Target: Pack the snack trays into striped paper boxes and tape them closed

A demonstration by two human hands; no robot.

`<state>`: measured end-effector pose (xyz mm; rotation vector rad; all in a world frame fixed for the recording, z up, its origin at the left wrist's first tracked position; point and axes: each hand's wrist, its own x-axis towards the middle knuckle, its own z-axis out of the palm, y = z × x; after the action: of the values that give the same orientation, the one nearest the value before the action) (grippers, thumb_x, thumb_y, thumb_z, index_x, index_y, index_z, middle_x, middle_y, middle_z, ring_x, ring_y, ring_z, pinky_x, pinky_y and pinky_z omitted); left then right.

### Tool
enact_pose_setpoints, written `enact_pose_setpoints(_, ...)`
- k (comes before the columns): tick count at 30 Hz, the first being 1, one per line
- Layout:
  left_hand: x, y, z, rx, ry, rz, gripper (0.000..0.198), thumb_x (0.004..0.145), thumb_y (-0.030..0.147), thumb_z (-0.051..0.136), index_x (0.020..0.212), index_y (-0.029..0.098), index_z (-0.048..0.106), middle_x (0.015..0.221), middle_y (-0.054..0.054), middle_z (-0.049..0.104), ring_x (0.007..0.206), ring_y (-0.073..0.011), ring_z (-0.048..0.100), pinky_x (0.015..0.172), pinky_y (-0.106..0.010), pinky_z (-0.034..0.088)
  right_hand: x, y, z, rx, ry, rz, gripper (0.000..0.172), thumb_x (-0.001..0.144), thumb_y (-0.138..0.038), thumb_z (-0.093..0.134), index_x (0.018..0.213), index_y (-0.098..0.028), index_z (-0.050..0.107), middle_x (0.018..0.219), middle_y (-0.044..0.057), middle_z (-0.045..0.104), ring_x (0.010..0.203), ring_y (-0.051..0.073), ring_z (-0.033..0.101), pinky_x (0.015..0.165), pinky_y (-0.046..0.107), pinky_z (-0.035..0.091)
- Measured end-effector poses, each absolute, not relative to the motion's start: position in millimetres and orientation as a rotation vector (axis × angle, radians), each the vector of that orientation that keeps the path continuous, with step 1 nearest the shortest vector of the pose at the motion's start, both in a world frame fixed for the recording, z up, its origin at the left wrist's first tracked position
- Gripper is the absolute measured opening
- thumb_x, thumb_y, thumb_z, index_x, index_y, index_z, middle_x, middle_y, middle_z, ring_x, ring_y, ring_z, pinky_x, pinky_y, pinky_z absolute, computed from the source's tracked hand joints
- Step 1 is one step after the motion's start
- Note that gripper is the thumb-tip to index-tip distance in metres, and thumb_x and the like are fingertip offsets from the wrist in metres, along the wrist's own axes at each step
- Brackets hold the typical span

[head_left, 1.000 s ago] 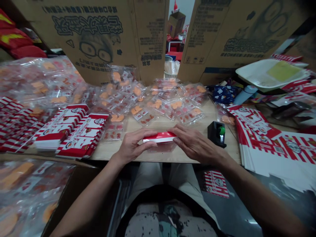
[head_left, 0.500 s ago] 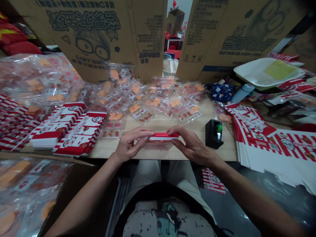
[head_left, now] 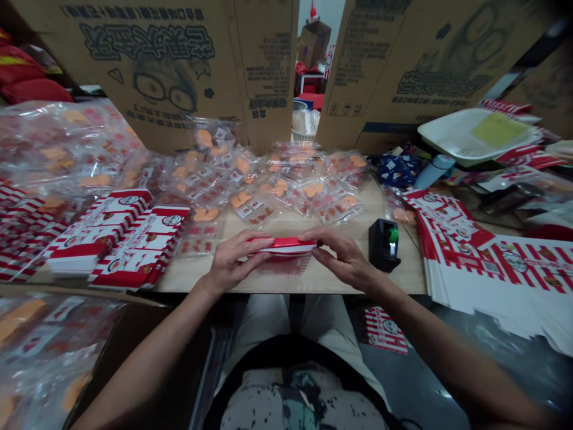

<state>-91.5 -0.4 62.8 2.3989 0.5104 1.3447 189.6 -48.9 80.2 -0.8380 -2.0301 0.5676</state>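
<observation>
Between my two hands is a red and white cardboard box (head_left: 289,245), seen nearly edge-on above the near part of the table. My left hand (head_left: 235,257) pinches its left end, thumb below and fingers on top. On the opposite end, my right hand (head_left: 342,255) grips with thumb and fingers in the same way. The lower faces of the box are hard to see. Just right of my right hand stands a black tape dispenser (head_left: 383,245) with a green core. Beyond the hands lie clear plastic packets (head_left: 255,206) with orange pieces.
Red and white striped flat boxes are stacked at the left (head_left: 141,245); more striped card sheets (head_left: 487,257) spread at the right. A white basket (head_left: 474,134) stands at the back right. Large cardboard cartons (head_left: 179,65) wall off the back. An open carton with packets (head_left: 45,346) is at the lower left.
The plastic contents seen under the box's red edge half a second ago no longer show; a red and white face is there now. Both hands keep their grip. The view has shifted slightly.
</observation>
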Motion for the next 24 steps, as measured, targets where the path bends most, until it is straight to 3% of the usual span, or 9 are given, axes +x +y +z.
enact_pose_setpoints(3,-88.4,-2.6,61.9,2.372,0.556,1.358,0.036,0.089,0.015,0.071,0.125,0.022,0.071,0.11,-0.012,0.075,0.094,-0.0187,0.073,0.076,-0.027,0.057,186.7,-49.5,85.7,-0.949,-1.915,0.696,0.014,0.102,-0.026,0.048,0.111,-0.022,0.059,0.099,0.005,0.068,0.088,0.017,0.066,0.077,0.03,0.055)
enact_pose_setpoints(6,-87.9,-5.9,60.3,2.351,0.577,1.328,0.039,0.088,0.016,0.074,0.126,0.022,0.069,0.109,-0.012,0.075,0.096,-0.0201,0.071,0.08,-0.03,0.057,180.8,-49.3,85.3,-0.923,-1.978,0.511,0.014,0.102,-0.022,0.043,0.106,-0.023,0.057,0.097,0.007,0.066,0.088,0.02,0.064,0.077,0.034,0.053)
enact_pose_setpoints(9,-84.5,-10.7,56.9,2.294,0.588,1.359,0.042,0.087,0.018,0.075,0.128,0.023,0.067,0.108,-0.01,0.074,0.097,-0.021,0.069,0.083,-0.033,0.056,173.1,-49.7,82.9,-0.825,-2.03,0.319,0.02,0.099,-0.014,0.039,0.107,-0.024,0.054,0.102,0.01,0.065,0.093,0.023,0.062,0.079,0.038,0.053)
enact_pose_setpoints(13,-72.4,-17.1,51.1,2.175,0.65,1.476,0.031,0.09,0.015,0.07,0.12,0.025,0.07,0.103,-0.007,0.072,0.094,-0.0186,0.069,0.08,-0.031,0.056,170.8,-52.9,79.7,-0.793,-2.035,0.247,0.024,0.097,-0.01,0.039,0.112,-0.023,0.053,0.106,0.012,0.065,0.096,0.023,0.061,0.083,0.04,0.054)
enact_pose_setpoints(16,-67.6,-15.6,48.8,2.125,0.68,1.579,0.025,0.092,0.015,0.068,0.114,0.024,0.073,0.099,-0.007,0.072,0.092,-0.0174,0.069,0.078,-0.03,0.057,177.5,-54.3,75.3,-0.819,-2.112,0.215,0.031,0.097,-0.012,0.045,0.126,-0.023,0.051,0.121,0.015,0.062,0.11,0.026,0.061,0.091,0.044,0.055)
enact_pose_setpoints(19,-72.6,-8.1,53.9,2.267,0.708,1.577,0.027,0.09,0.016,0.071,0.116,0.026,0.075,0.108,-0.008,0.072,0.098,-0.0189,0.07,0.083,-0.031,0.057,183.3,-51.9,70.7,-0.822,-2.197,0.076,0.04,0.096,-0.012,0.047,0.135,-0.021,0.049,0.125,0.017,0.061,0.113,0.028,0.061,0.091,0.044,0.056)
enact_pose_setpoints(22,-80.8,0.0,65.3,2.558,0.618,1.449,0.033,0.088,0.018,0.074,0.12,0.028,0.074,0.123,-0.01,0.07,0.108,-0.0222,0.069,0.09,-0.034,0.056,183.4,-47.0,70.5,-0.823,-2.23,0.021,0.039,0.095,-0.009,0.044,0.13,-0.02,0.055,0.119,0.017,0.064,0.109,0.028,0.063,0.09,0.043,0.056)
enact_pose_setpoints(24,-83.1,3.5,72.5,2.703,0.525,1.361,0.036,0.089,0.016,0.073,0.124,0.027,0.071,0.122,-0.01,0.071,0.105,-0.022,0.07,0.09,-0.035,0.055,182.2,-43.3,73.2,-0.822,-2.185,0.126,0.036,0.094,-0.01,0.046,0.126,-0.021,0.058,0.118,0.015,0.066,0.11,0.027,0.063,0.091,0.042,0.055)
